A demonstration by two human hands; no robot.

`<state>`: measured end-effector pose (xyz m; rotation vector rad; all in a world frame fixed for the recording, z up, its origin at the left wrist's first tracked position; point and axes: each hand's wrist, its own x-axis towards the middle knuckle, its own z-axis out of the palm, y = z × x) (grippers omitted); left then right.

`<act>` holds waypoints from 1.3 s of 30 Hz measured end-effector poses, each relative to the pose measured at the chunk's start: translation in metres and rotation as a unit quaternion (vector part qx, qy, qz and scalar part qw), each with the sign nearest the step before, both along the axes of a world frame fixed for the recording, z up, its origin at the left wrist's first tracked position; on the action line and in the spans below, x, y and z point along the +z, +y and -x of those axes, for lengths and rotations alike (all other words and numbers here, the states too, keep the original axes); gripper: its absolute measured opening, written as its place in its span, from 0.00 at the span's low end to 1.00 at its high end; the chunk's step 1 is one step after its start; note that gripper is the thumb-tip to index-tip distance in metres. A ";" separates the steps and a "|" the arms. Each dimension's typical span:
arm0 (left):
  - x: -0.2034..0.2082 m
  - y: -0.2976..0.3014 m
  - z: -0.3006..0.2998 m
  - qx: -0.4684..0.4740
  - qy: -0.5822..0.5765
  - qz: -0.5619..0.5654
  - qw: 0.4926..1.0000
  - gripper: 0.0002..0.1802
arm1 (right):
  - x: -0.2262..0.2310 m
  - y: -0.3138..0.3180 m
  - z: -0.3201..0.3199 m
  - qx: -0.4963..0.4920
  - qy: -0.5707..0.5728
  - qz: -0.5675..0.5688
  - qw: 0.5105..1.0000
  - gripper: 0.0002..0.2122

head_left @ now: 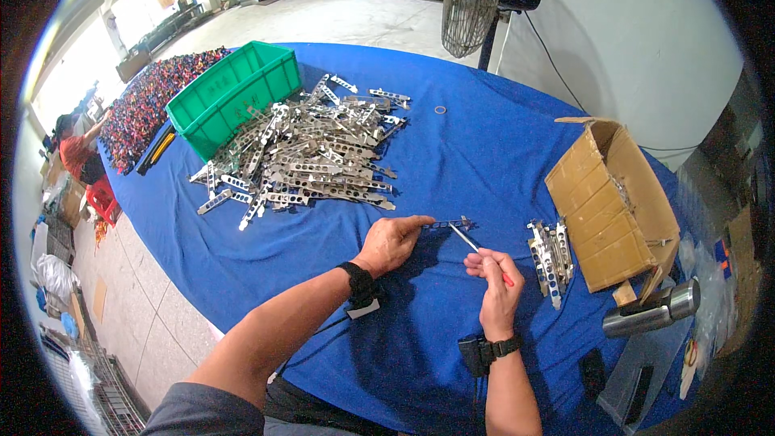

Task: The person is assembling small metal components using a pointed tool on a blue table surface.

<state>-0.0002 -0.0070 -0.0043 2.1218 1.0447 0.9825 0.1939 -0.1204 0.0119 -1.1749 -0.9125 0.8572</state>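
Note:
My left hand [390, 244] is closed on one end of a perforated metal bracket [441, 224], a narrow strip with a row of holes, held just over the blue cloth. In my right hand [496, 284] is a slim hand tool [463, 238] with a metal shaft and some red at its handle; its exact kind is not clear. The tool's tip meets the bracket near its far end, or lies right beside it. Beyond my left hand lies a large heap of similar metal brackets [315, 149]. A smaller stack of brackets [550, 261] sits to the right of my right hand.
Behind the heap stands a green plastic crate [234, 95], with a pile of small colourful parts [157, 101] at its left. An open cardboard box [601, 210] and a metal cylinder [652, 308] are at right. A fan [472, 4] stands beyond the table; another person [79, 149] is far left.

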 end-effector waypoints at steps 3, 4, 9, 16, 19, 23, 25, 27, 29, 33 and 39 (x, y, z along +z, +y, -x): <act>0.009 -0.003 0.000 0.006 0.041 0.057 0.998 0.14 | -0.001 -0.001 -0.002 0.002 -0.006 0.004 1.000 0.10; 0.009 -0.003 0.000 0.007 0.041 0.057 0.998 0.14 | 0.000 -0.001 -0.002 0.003 -0.006 0.003 1.000 0.10; 0.010 -0.003 -0.001 0.007 0.044 0.052 0.998 0.15 | -0.002 0.000 -0.003 -0.025 -0.016 0.005 1.000 0.09; 0.010 -0.002 0.002 0.024 0.026 0.081 0.996 0.15 | -0.005 0.000 -0.005 -0.030 -0.006 -0.019 0.999 0.08; 0.010 -0.003 0.002 0.032 0.043 0.079 0.995 0.12 | -0.002 -0.001 -0.004 -0.034 -0.019 -0.002 0.999 0.08; 0.002 0.000 -0.003 0.017 0.028 0.042 0.999 0.12 | -0.001 -0.001 -0.005 -0.025 -0.002 -0.022 0.999 0.09; -0.002 0.002 0.000 0.009 0.024 0.032 0.999 0.12 | -0.003 0.001 -0.004 -0.033 0.004 -0.028 0.999 0.09; 0.001 0.001 0.002 0.000 0.019 0.024 1.000 0.12 | -0.008 0.003 -0.004 -0.030 -0.002 -0.016 0.999 0.09; 0.014 -0.005 0.000 0.023 0.051 0.071 0.996 0.13 | -0.010 0.000 -0.008 -0.025 0.008 -0.023 0.999 0.09; 0.007 -0.003 0.002 0.006 0.044 0.062 0.997 0.14 | -0.012 0.004 -0.006 -0.025 0.008 -0.034 0.999 0.09; 0.009 -0.003 0.001 -0.007 0.042 0.044 0.998 0.13 | -0.012 0.003 -0.008 -0.018 0.025 -0.037 0.999 0.10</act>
